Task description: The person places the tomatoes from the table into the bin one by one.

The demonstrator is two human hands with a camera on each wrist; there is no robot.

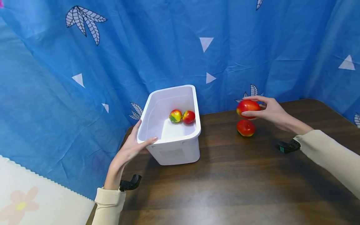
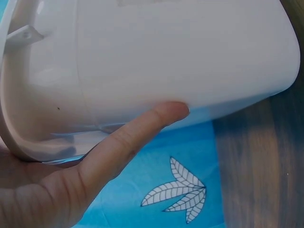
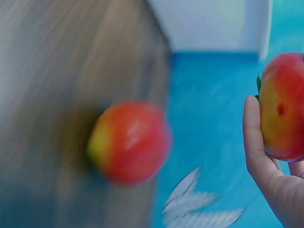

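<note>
My right hand (image 1: 271,109) holds a red-and-yellow fruit (image 1: 248,109) between thumb and fingers, above the table. Below it on the wood lies a second red fruit (image 1: 246,127), which looks rounded and blurred in the right wrist view. In that view the held fruit (image 3: 285,107) shows a small brown spot and a bit of green leaf. My left hand (image 1: 130,148) grips the near left corner of a white plastic bin (image 1: 174,153); in the left wrist view the thumb (image 2: 137,130) lies along its outer wall. Two red-and-yellow fruits (image 1: 175,115) sit side by side inside the bin.
The dark wooden table (image 1: 225,178) carries the bin and the loose fruit. A blue curtain (image 1: 168,47) with leaf and triangle prints hangs behind and to the left. At lower left is a cream cloth (image 1: 42,193) with a flower print.
</note>
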